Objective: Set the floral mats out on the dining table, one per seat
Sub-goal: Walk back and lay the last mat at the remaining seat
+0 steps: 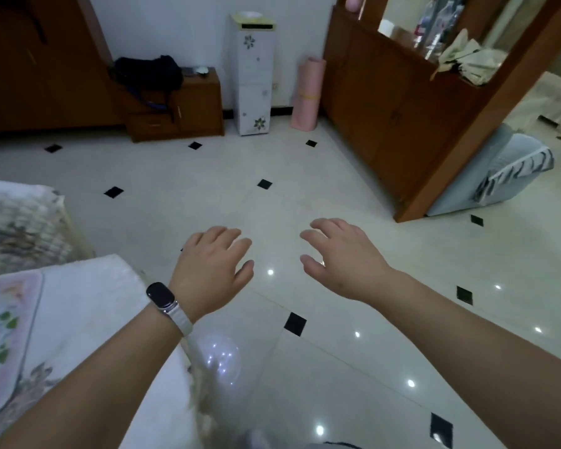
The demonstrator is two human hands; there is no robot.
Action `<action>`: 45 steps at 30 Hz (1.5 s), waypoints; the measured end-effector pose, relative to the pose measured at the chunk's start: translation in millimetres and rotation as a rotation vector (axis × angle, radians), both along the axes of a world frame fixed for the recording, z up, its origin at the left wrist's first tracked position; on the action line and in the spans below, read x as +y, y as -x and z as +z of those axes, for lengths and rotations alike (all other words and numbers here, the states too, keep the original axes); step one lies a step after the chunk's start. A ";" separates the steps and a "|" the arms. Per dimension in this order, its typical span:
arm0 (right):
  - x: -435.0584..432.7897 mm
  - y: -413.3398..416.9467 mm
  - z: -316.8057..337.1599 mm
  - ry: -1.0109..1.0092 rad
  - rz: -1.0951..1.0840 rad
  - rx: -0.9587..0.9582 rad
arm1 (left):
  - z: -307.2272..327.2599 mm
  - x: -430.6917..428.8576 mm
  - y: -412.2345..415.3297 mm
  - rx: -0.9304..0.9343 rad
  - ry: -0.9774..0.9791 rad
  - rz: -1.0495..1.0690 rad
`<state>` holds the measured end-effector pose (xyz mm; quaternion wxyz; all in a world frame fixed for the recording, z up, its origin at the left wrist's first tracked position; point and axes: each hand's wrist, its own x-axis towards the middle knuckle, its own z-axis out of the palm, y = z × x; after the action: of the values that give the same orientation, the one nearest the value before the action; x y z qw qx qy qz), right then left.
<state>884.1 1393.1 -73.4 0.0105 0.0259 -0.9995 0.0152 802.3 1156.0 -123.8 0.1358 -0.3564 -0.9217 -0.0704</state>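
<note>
A floral mat [4,338] with a pink border and green leaves lies flat on the white-clothed dining table [88,306] at the lower left. Both my hands hover over the tiled floor to the right of the table. My left hand [211,270], with a watch on its wrist, has relaxed, spread fingers and holds nothing. Just to its right, my right hand [340,257] is likewise spread and holds nothing. Neither hand touches the mat or the table.
A chair with a quilted floral cover [17,225] stands at the left edge. Across the glossy floor are a low wooden cabinet [182,108] with a dark bag, a white floral dispenser [252,76], a rolled pink mat [308,92], a tall wooden divider [402,118] and a covered seat [506,166].
</note>
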 end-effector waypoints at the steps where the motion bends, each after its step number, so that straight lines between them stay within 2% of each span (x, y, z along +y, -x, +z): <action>1: -1.2 16.1 0.3 0.002 0.014 0.003 | 1.7 -2.8 12.9 -0.002 0.005 0.014; 8: -13.9 129.4 -1.5 0.043 0.155 -0.009 | 1.4 -22.3 88.8 -0.041 0.044 0.153; 13: -4.4 233.0 -1.2 0.099 0.256 0.057 | -3.3 -27.9 148.7 -0.038 0.066 0.262; 18: 13.2 323.8 -12.3 0.139 0.362 0.021 | 7.1 -8.7 213.6 -0.055 0.153 0.386; 27: 37.8 463.3 -13.5 0.193 0.486 -0.002 | 27.2 10.1 316.8 -0.048 0.151 0.570; 36: -31.6 584.8 -26.0 0.177 0.589 -0.029 | 15.6 -67.7 410.4 -0.056 0.136 0.756; 45: -154.3 746.3 -27.8 0.084 0.615 -0.020 | -9.5 -163.9 574.3 -0.047 -0.018 0.796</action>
<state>137.9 1238.8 -101.2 -0.0033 0.3267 -0.9433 0.0593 228.0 992.0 -133.3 0.1344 0.0317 -0.9900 -0.0284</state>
